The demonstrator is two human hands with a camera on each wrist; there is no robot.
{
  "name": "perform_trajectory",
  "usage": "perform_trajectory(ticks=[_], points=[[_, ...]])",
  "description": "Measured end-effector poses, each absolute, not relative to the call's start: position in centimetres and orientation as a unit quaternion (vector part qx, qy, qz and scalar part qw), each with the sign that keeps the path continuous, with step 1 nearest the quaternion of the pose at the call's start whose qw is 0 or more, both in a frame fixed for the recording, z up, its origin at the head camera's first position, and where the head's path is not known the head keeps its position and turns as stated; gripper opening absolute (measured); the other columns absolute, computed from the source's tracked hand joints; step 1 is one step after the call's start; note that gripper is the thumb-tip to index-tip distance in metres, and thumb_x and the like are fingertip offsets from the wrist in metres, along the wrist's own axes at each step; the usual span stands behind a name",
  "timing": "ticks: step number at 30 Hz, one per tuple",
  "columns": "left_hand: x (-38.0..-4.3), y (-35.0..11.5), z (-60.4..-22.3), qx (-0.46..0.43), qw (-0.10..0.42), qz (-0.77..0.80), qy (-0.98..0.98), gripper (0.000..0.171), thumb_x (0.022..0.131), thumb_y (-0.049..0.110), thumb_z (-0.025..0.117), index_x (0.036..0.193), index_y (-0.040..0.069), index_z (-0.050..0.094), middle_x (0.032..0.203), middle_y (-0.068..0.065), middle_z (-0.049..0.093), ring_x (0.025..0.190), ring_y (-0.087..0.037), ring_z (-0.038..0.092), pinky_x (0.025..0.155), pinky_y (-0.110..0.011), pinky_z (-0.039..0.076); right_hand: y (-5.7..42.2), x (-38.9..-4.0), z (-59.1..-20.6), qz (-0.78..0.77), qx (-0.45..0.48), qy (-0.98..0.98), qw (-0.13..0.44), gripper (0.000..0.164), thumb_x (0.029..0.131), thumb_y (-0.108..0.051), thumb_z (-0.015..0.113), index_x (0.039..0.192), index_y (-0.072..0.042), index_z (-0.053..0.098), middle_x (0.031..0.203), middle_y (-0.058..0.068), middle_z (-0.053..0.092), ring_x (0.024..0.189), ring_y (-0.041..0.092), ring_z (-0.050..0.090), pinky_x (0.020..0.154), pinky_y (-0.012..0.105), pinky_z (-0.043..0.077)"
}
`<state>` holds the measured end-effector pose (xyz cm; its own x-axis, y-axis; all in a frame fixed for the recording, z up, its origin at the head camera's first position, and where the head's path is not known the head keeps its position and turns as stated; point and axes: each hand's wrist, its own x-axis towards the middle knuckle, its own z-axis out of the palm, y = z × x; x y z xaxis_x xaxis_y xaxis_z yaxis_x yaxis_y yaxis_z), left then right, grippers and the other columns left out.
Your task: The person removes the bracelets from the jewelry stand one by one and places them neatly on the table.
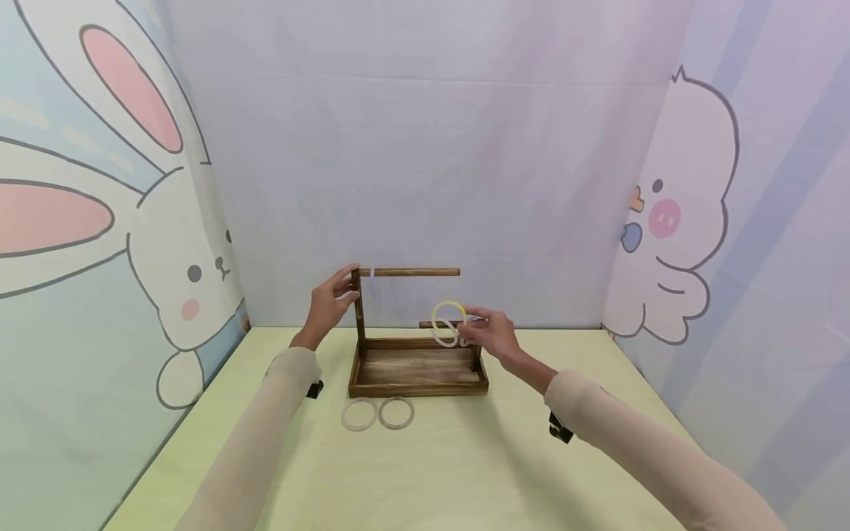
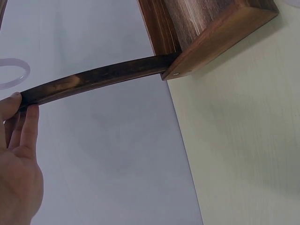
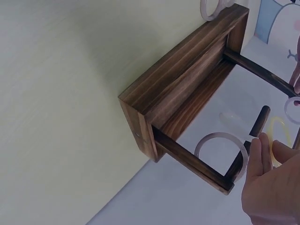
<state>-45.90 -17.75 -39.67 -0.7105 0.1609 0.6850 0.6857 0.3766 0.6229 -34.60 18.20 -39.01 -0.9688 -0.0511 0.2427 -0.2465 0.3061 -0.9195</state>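
Note:
A dark wooden stand (image 1: 418, 391) has a tray base, a tall left post and a short right post, each bearing a bar. My left hand (image 1: 328, 302) grips the top of the tall post between thumb and fingers. On the upper bar (image 1: 418, 272), near that post, hangs a lavender bangle (image 2: 28, 70). My right hand (image 1: 494, 335) pinches a yellow bangle (image 1: 448, 303) by its side, close to the lower bar (image 3: 260, 123). A pale bangle (image 3: 220, 134) appears around that bar near the short post. Something translucent (image 3: 227, 116) shows beyond my right fingertips, partly hidden.
Two pale bangles, one whitish (image 1: 359, 428) and one greyish (image 1: 396, 427), lie side by side on the pale yellow table (image 1: 425, 472) before the tray. A plain cloth backdrop (image 1: 425, 169) rises behind the stand, with printed cloth walls on both sides.

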Motion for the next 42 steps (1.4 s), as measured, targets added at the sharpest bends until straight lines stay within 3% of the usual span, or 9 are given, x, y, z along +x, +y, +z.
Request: perform_trajectory(ticks=[7, 11, 14, 17, 22, 30, 37, 42], points=[[-45.7, -17.7, -39.5, -0.266, 0.262, -0.492, -0.786, 0.065, 0.090, -0.010, 0.074, 0.148, 0.016, 0.059, 0.127, -0.025, 0.069, 0.114, -0.039, 0.071, 0.095, -0.050, 0.059, 18.1, -33.7, -40.1, 0.584, 0.124, -0.800, 0.059, 0.047, 0.095, 0.000, 0.074, 0.140, 0.008, 0.060, 0.109, 0.031, 0.073, 0.093, 0.036, 0.077, 0.076, 0.033, 0.066], [-45.6, -17.6, -39.5, -0.268, 0.269, -0.488, -0.786, 0.065, 0.090, -0.011, 0.074, 0.148, 0.014, 0.059, 0.128, -0.025, 0.069, 0.114, -0.040, 0.070, 0.095, -0.049, 0.060, 18.0, -33.2, -40.7, 0.577, 0.114, -0.808, 0.048, 0.047, 0.095, -0.001, 0.075, 0.139, 0.006, 0.061, 0.105, 0.028, 0.075, 0.085, 0.024, 0.079, 0.076, 0.033, 0.066], [-45.6, -17.6, -39.4, -0.268, 0.268, -0.485, -0.788, 0.064, 0.091, -0.010, 0.074, 0.148, 0.012, 0.059, 0.128, -0.026, 0.069, 0.114, -0.040, 0.070, 0.095, -0.048, 0.059, 17.8, -32.8, -41.1, 0.566, 0.103, -0.817, 0.040, 0.047, 0.094, -0.001, 0.076, 0.139, 0.004, 0.063, 0.103, 0.024, 0.077, 0.082, 0.023, 0.078, 0.074, 0.034, 0.066], [-45.6, -17.6, -39.4, -0.267, 0.262, -0.485, -0.790, 0.062, 0.091, -0.009, 0.074, 0.149, 0.010, 0.058, 0.128, -0.025, 0.069, 0.115, -0.039, 0.070, 0.096, -0.047, 0.059, 17.6, -32.3, -41.7, 0.555, 0.096, -0.825, 0.032, 0.047, 0.093, -0.001, 0.077, 0.138, 0.004, 0.063, 0.100, 0.021, 0.078, 0.080, 0.024, 0.078, 0.074, 0.038, 0.066], [-45.5, -17.8, -39.4, -0.263, 0.258, -0.487, -0.792, 0.064, 0.092, -0.008, 0.074, 0.149, 0.017, 0.059, 0.129, -0.023, 0.069, 0.115, -0.036, 0.071, 0.096, -0.046, 0.059, 17.5, -31.5, -43.0, 0.562, 0.109, -0.820, 0.009, 0.047, 0.093, 0.001, 0.075, 0.138, 0.008, 0.061, 0.101, 0.023, 0.077, 0.088, 0.036, 0.077, 0.083, 0.050, 0.064], [-45.5, -17.6, -39.5, -0.274, 0.268, -0.492, -0.782, 0.067, 0.090, -0.012, 0.074, 0.148, 0.016, 0.059, 0.130, -0.025, 0.068, 0.115, -0.040, 0.070, 0.095, -0.047, 0.060, 17.5, -30.4, -45.1, 0.584, 0.112, -0.804, -0.021, 0.047, 0.093, 0.001, 0.075, 0.137, 0.011, 0.060, 0.108, 0.029, 0.074, 0.089, 0.036, 0.077, 0.079, 0.042, 0.066], [-45.6, -17.7, -39.5, -0.264, 0.258, -0.492, -0.789, 0.067, 0.091, -0.010, 0.073, 0.149, 0.021, 0.059, 0.131, -0.022, 0.068, 0.118, -0.037, 0.069, 0.096, -0.043, 0.060, 17.5, -29.8, -46.4, 0.592, 0.128, -0.794, -0.047, 0.048, 0.095, 0.000, 0.073, 0.141, 0.010, 0.058, 0.103, 0.028, 0.075, 0.090, 0.040, 0.077, 0.085, 0.055, 0.062], [-45.6, -17.9, -39.5, -0.266, 0.257, -0.491, -0.788, 0.068, 0.092, -0.011, 0.073, 0.150, 0.021, 0.058, 0.133, -0.022, 0.068, 0.119, -0.037, 0.069, 0.096, -0.043, 0.060, 17.3, -29.6, -47.3, 0.602, 0.134, -0.785, -0.062, 0.050, 0.095, 0.002, 0.072, 0.141, 0.012, 0.056, 0.105, 0.032, 0.073, 0.090, 0.043, 0.076, 0.083, 0.054, 0.063]])
